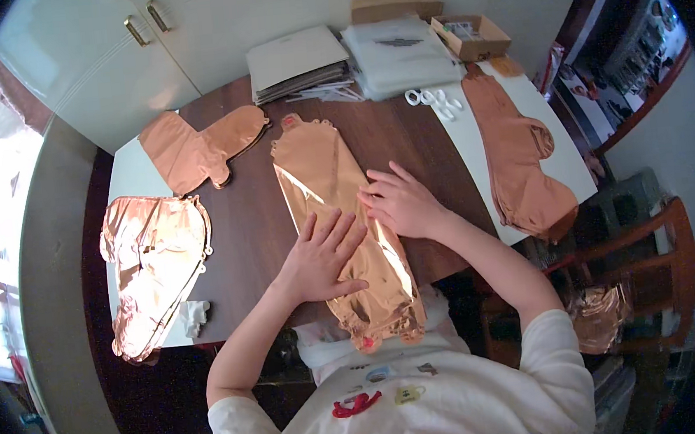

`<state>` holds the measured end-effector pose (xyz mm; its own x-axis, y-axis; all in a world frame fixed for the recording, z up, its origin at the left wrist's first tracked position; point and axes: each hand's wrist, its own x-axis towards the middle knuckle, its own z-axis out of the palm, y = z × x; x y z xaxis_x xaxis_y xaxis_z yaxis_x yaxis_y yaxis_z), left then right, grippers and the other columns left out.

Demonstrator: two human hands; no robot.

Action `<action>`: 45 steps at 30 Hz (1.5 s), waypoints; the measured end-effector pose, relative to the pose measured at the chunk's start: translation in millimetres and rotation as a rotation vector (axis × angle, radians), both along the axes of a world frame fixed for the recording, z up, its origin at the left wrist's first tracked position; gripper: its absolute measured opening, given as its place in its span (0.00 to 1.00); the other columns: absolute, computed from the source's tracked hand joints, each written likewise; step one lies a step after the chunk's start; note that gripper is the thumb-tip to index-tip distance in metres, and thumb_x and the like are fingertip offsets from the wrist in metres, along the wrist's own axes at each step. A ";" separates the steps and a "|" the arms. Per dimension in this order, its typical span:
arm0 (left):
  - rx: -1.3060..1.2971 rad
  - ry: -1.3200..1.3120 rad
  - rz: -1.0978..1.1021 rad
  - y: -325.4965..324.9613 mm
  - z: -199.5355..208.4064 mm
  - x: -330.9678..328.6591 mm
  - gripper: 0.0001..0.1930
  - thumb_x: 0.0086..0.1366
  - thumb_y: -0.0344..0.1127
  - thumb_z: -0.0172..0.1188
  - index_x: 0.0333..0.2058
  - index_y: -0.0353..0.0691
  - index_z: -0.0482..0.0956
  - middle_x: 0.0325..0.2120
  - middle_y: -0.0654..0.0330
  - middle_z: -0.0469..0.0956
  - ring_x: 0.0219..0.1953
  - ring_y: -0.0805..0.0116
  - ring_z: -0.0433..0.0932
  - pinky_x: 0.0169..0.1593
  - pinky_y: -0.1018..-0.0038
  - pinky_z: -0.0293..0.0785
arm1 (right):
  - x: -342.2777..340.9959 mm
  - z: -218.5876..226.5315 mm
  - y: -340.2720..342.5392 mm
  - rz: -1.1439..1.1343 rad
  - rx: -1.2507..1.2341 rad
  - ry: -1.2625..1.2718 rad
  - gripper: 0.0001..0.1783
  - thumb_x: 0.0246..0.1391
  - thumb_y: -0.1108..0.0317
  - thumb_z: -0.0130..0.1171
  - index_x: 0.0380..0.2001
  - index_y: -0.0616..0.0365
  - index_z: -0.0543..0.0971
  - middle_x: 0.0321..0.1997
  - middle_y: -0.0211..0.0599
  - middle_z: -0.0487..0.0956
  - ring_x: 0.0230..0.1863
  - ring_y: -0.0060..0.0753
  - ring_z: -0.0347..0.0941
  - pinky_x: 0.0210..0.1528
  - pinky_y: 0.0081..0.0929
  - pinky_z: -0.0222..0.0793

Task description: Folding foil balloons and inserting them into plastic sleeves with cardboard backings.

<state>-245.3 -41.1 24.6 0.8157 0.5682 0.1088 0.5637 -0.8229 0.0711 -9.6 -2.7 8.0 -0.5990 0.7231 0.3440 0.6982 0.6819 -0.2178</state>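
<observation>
A long, flat, shiny copper-coloured foil balloon [331,169] lies lengthwise in front of me, its near end reaching over the table's front edge. My left hand [325,259] rests palm down on its middle, fingers spread. On the balloon's right edge, slightly farther away, lies my right hand [404,204] with its fingers stretched out. Neither hand grips anything. More flat copper foil balloons lie around: a branching stack [193,152] at the far left, a crinkled, glossy pile [157,258] at the near left, and a curved stack [520,156] on the right.
Along the back of the brown table [433,160] stand a stack of white sheets [296,56], a pile of clear plastic bags [400,59] and an open cardboard box [493,41]. White rings [428,97] lie before the bags. A small white crumpled piece [195,317] sits front left; a wooden chair [683,270] stands right.
</observation>
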 end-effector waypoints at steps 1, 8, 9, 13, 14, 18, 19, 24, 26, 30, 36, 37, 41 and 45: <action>0.003 -0.001 0.000 0.0 0.4 0.6 0.46 0.54 0.71 0.45 0.62 0.41 0.56 0.61 0.48 0.57 0.65 0.48 0.51 0.64 0.47 0.43 | -1.2 0.1 7.9 0.000 0.003 -0.001 0.18 0.52 0.60 0.56 0.45 0.54 0.77 0.49 0.31 0.74 0.61 0.36 0.61 0.66 0.49 0.47; 0.003 0.002 -0.004 -1.2 -1.8 0.0 0.47 0.54 0.72 0.44 0.62 0.41 0.56 0.61 0.48 0.56 0.65 0.48 0.50 0.64 0.47 0.42 | -16.1 9.0 41.8 -0.105 0.148 -0.129 0.19 0.50 0.60 0.57 0.44 0.58 0.77 0.45 0.30 0.76 0.57 0.35 0.65 0.64 0.48 0.50; -0.004 0.004 -0.007 -1.8 -2.5 -0.3 0.47 0.54 0.73 0.43 0.62 0.41 0.56 0.61 0.47 0.56 0.65 0.47 0.49 0.64 0.48 0.40 | -19.2 11.5 42.7 -0.117 0.104 -0.140 0.20 0.50 0.59 0.57 0.45 0.58 0.76 0.47 0.32 0.75 0.58 0.35 0.65 0.65 0.48 0.49; 0.011 0.020 0.004 -1.5 -2.4 0.4 0.46 0.53 0.72 0.44 0.62 0.43 0.56 0.62 0.49 0.56 0.65 0.48 0.51 0.63 0.46 0.44 | -31.4 1.4 41.1 0.032 0.102 0.058 0.24 0.52 0.58 0.53 0.50 0.60 0.73 0.55 0.39 0.71 0.62 0.36 0.61 0.66 0.46 0.48; 0.013 0.012 0.004 -1.4 -1.4 0.2 0.46 0.53 0.72 0.44 0.62 0.43 0.56 0.62 0.49 0.55 0.65 0.49 0.51 0.63 0.46 0.44 | -33.3 -2.3 38.2 0.072 0.052 -0.010 0.26 0.54 0.59 0.50 0.54 0.60 0.69 0.61 0.41 0.66 0.64 0.37 0.58 0.66 0.45 0.47; 0.014 0.002 0.003 0.8 -1.9 0.9 0.46 0.53 0.72 0.44 0.62 0.44 0.56 0.62 0.49 0.55 0.65 0.49 0.50 0.64 0.47 0.43 | -32.4 -15.5 40.8 0.044 0.015 -0.016 0.27 0.55 0.60 0.49 0.56 0.61 0.66 0.61 0.43 0.65 0.65 0.39 0.57 0.66 0.46 0.47; 0.009 0.001 0.002 0.7 -1.0 0.9 0.46 0.53 0.72 0.44 0.62 0.44 0.56 0.62 0.49 0.55 0.65 0.49 0.50 0.64 0.47 0.43 | -32.6 -14.6 42.1 0.022 0.026 -0.016 0.27 0.55 0.60 0.49 0.57 0.62 0.65 0.62 0.44 0.65 0.65 0.39 0.57 0.66 0.46 0.47; 0.000 0.013 0.020 0.5 0.6 0.3 0.46 0.53 0.72 0.44 0.62 0.44 0.56 0.62 0.49 0.55 0.65 0.50 0.51 0.64 0.48 0.42 | -37.6 -9.5 42.9 -0.065 0.037 -0.040 0.29 0.55 0.58 0.49 0.56 0.65 0.65 0.62 0.47 0.64 0.65 0.42 0.56 0.65 0.47 0.48; -0.004 0.013 0.018 0.3 1.7 1.3 0.46 0.53 0.72 0.44 0.62 0.44 0.56 0.62 0.49 0.55 0.65 0.50 0.51 0.64 0.48 0.42 | -37.5 -10.6 47.4 -0.112 0.056 -0.047 0.30 0.55 0.57 0.48 0.55 0.67 0.65 0.62 0.48 0.63 0.65 0.43 0.57 0.65 0.47 0.48; -0.006 0.006 0.012 0.0 1.8 2.5 0.46 0.53 0.72 0.45 0.62 0.43 0.56 0.61 0.49 0.56 0.64 0.49 0.52 0.63 0.48 0.43 | -38.7 -14.1 60.8 -0.135 0.101 -0.058 0.29 0.55 0.57 0.48 0.55 0.68 0.66 0.62 0.49 0.64 0.64 0.44 0.57 0.65 0.48 0.48; -0.008 0.012 0.019 -1.5 2.6 2.1 0.47 0.53 0.72 0.44 0.62 0.44 0.56 0.61 0.49 0.57 0.64 0.49 0.52 0.63 0.48 0.43 | -44.9 -12.5 81.0 -0.252 0.062 -0.156 0.29 0.57 0.56 0.44 0.56 0.67 0.65 0.62 0.47 0.64 0.65 0.43 0.56 0.67 0.46 0.45; -0.004 0.013 0.020 -1.4 2.8 2.4 0.47 0.53 0.72 0.44 0.62 0.44 0.56 0.61 0.49 0.57 0.64 0.49 0.52 0.63 0.48 0.43 | -45.0 -14.1 84.4 -0.277 0.061 -0.147 0.29 0.58 0.56 0.43 0.56 0.66 0.65 0.62 0.47 0.64 0.65 0.43 0.56 0.67 0.45 0.44; -0.012 0.001 0.015 0.7 3.2 4.0 0.47 0.53 0.73 0.44 0.63 0.45 0.56 0.61 0.49 0.57 0.64 0.50 0.52 0.63 0.48 0.43 | -44.1 -19.4 101.5 -0.351 0.083 -0.114 0.28 0.58 0.56 0.42 0.56 0.65 0.66 0.61 0.45 0.65 0.65 0.41 0.56 0.67 0.44 0.45; -0.008 -0.010 0.016 2.3 0.4 2.0 0.47 0.53 0.73 0.43 0.62 0.44 0.56 0.61 0.49 0.57 0.64 0.50 0.52 0.63 0.47 0.43 | -43.0 -13.8 123.9 -0.356 0.200 -0.110 0.26 0.57 0.57 0.46 0.54 0.64 0.68 0.59 0.44 0.68 0.62 0.41 0.60 0.64 0.44 0.52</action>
